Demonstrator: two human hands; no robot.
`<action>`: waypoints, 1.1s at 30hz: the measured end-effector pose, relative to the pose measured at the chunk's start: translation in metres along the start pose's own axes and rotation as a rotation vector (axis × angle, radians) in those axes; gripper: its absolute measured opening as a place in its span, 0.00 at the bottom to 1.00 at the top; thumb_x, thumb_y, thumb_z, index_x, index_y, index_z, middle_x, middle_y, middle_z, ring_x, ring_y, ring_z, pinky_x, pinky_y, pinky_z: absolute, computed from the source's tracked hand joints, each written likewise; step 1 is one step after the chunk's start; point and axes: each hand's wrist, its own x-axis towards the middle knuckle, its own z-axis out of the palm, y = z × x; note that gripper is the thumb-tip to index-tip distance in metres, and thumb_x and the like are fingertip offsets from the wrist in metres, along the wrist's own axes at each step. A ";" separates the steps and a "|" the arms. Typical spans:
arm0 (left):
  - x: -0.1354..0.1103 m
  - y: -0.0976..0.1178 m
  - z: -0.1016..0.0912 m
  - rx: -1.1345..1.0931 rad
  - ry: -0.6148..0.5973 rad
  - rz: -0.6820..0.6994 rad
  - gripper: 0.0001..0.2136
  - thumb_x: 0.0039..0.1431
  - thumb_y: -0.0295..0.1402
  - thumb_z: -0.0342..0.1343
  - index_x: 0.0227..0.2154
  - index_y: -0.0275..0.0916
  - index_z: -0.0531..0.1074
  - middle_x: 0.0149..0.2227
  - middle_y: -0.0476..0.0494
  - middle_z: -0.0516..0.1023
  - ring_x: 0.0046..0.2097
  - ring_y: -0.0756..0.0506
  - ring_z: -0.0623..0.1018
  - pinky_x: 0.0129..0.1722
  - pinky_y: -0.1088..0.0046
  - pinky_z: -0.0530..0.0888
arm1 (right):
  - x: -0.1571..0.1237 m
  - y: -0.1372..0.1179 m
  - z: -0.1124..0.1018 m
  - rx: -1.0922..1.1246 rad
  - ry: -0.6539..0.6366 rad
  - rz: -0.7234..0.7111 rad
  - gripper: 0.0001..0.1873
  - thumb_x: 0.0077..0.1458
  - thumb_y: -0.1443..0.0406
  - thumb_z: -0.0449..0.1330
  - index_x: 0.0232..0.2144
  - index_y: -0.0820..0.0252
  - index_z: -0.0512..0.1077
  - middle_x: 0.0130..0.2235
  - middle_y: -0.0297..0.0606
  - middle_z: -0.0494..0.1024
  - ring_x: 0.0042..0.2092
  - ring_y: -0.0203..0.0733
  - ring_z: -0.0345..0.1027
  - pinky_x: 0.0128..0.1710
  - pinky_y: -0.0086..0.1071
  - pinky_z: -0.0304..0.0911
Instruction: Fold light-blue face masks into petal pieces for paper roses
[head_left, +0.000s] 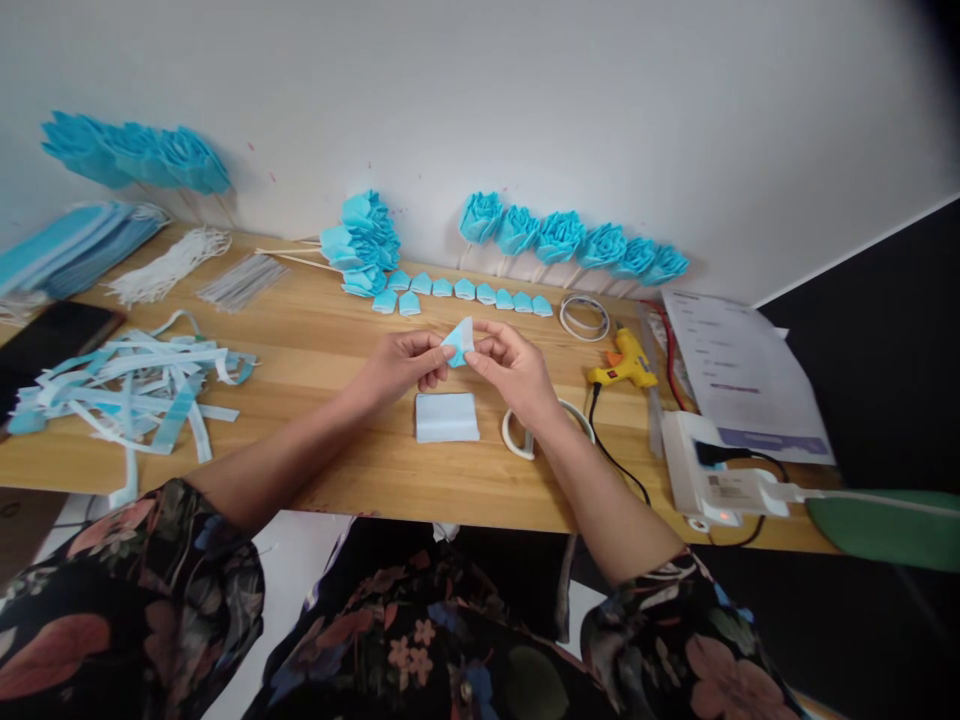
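Note:
Between my two hands is a small piece of blue-and-white mask fabric [460, 340], folded to a slanted corner. My left hand [411, 362] pinches its left side between thumb and fingers. On the other side my right hand [517, 368] grips the fabric's right edge the same way. Just below them a stack of pale fabric squares [447, 417] lies on the wooden table [337, 480]. A roll of tape [517, 435] sits partly under my right wrist. Behind my hands, several folded blue petals [465, 290] lie in a row.
Blue fabric flowers [561, 236] on sticks lean along the wall, with more flowers [367, 240] lying left of them. A yellow glue gun [628, 362] and a white power strip [697, 470] are at right. Fabric strips [157, 385], ear loops [172, 262] and blue masks [82, 250] lie at left.

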 end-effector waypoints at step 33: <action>0.000 0.001 -0.001 -0.034 -0.215 -0.092 0.13 0.50 0.37 0.66 0.23 0.35 0.70 0.19 0.49 0.74 0.21 0.54 0.71 0.21 0.80 0.68 | -0.008 -0.013 0.002 -0.412 0.055 -0.342 0.03 0.56 0.64 0.63 0.34 0.53 0.79 0.32 0.33 0.80 0.34 0.38 0.72 0.38 0.35 0.69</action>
